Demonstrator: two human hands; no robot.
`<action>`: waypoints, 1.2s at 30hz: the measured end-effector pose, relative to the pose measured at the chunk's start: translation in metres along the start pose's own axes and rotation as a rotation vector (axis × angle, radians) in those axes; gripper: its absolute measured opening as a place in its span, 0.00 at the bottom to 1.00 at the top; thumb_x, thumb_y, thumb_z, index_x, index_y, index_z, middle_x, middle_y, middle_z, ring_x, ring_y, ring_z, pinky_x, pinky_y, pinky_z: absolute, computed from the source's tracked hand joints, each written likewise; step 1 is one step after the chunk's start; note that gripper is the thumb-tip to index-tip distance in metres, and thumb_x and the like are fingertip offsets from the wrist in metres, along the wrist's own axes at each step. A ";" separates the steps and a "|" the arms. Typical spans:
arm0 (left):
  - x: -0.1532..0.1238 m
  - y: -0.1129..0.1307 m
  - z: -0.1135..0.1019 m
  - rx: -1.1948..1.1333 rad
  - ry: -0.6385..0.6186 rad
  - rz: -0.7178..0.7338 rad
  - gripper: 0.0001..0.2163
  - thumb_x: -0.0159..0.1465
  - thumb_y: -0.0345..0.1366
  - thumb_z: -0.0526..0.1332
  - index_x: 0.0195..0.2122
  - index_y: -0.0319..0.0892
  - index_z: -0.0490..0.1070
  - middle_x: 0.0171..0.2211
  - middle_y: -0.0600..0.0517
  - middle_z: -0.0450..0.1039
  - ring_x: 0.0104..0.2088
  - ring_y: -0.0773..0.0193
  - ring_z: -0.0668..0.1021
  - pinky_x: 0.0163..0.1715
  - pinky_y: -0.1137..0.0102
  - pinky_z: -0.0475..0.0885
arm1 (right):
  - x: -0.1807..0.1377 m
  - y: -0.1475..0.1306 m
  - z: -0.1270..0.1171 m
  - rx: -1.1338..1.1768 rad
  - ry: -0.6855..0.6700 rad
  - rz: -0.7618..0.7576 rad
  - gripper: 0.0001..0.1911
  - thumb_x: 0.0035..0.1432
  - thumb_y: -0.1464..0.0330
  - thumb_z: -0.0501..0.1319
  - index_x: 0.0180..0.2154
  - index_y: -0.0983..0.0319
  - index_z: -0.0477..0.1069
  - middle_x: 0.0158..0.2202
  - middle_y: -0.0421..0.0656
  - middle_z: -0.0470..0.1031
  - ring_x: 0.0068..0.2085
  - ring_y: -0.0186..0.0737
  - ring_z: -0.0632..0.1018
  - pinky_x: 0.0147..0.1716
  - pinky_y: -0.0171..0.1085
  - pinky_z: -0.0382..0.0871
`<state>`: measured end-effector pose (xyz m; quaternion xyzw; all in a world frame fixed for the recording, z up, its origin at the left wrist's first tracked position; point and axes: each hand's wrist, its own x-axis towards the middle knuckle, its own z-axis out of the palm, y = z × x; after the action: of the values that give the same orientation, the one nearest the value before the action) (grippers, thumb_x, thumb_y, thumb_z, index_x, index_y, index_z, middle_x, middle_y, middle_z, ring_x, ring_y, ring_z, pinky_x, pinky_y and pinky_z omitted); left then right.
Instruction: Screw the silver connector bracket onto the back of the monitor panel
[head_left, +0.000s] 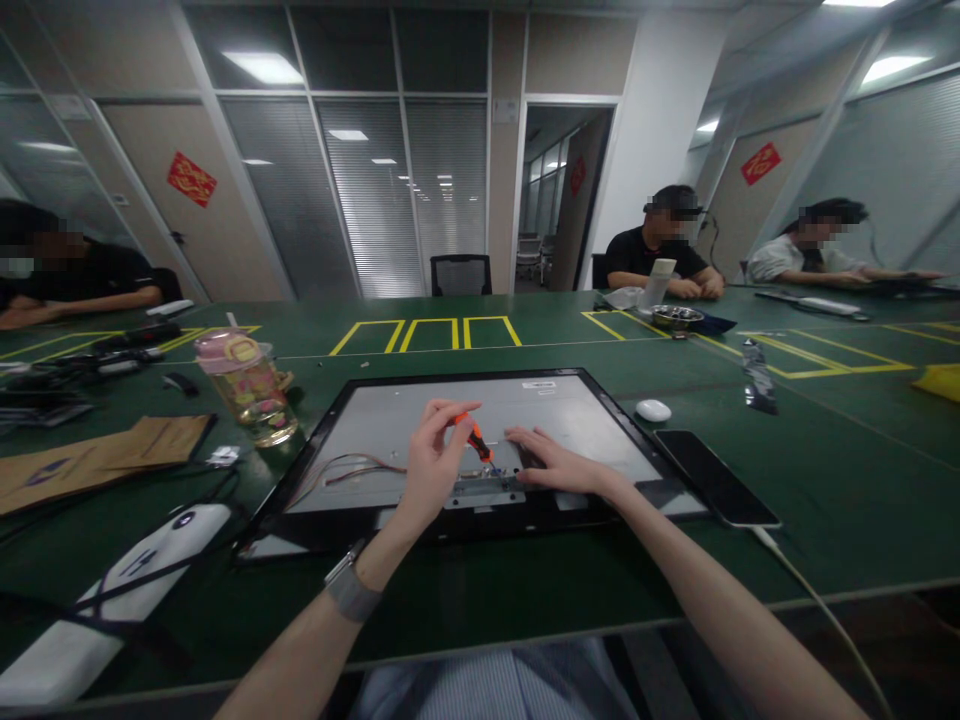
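Observation:
An orange and black screwdriver (477,441) is gripped in my left hand (435,450), its shaft slanting down to the right. Its tip meets a small metal bracket (480,490) near the front edge of a flat display panel (375,420). The panel lies back side up, grey with a black frame. My right hand (551,462) rests on the panel just right of the screwdriver tip, fingers stretched out. Thin wires (341,467) run across the panel to the left of my left hand. Any screw under the tip is too small to make out.
Right of the panel are a phone (716,478) on a cable and a white earbud case (653,411). A pink-lidded bottle (251,390), a brown paper bag (112,458) and a white device (142,570) are on the left. Several people sit around the green table (847,500).

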<state>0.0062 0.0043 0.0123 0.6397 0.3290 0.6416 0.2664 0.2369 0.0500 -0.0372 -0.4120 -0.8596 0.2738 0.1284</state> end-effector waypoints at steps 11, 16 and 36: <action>-0.001 -0.001 0.002 -0.027 0.003 -0.026 0.15 0.66 0.47 0.60 0.39 0.43 0.80 0.38 0.49 0.71 0.39 0.63 0.75 0.41 0.69 0.71 | -0.001 0.001 0.000 0.000 0.003 -0.004 0.38 0.62 0.54 0.59 0.68 0.61 0.53 0.71 0.51 0.51 0.72 0.52 0.51 0.70 0.55 0.33; -0.001 0.003 0.000 0.020 -0.009 -0.008 0.11 0.65 0.43 0.61 0.41 0.43 0.80 0.33 0.51 0.69 0.35 0.64 0.74 0.37 0.70 0.71 | -0.002 -0.004 -0.002 -0.009 -0.002 0.001 0.37 0.61 0.56 0.59 0.67 0.61 0.53 0.71 0.51 0.51 0.72 0.51 0.52 0.70 0.55 0.33; -0.001 -0.005 0.001 -0.012 0.012 0.007 0.09 0.63 0.40 0.64 0.39 0.43 0.80 0.35 0.51 0.71 0.36 0.65 0.75 0.39 0.71 0.72 | 0.000 0.000 0.001 -0.009 -0.001 -0.002 0.38 0.62 0.56 0.59 0.68 0.62 0.53 0.71 0.52 0.50 0.72 0.51 0.50 0.70 0.55 0.33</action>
<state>0.0064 0.0072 0.0081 0.6355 0.3243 0.6482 0.2660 0.2369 0.0494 -0.0380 -0.4115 -0.8613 0.2701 0.1264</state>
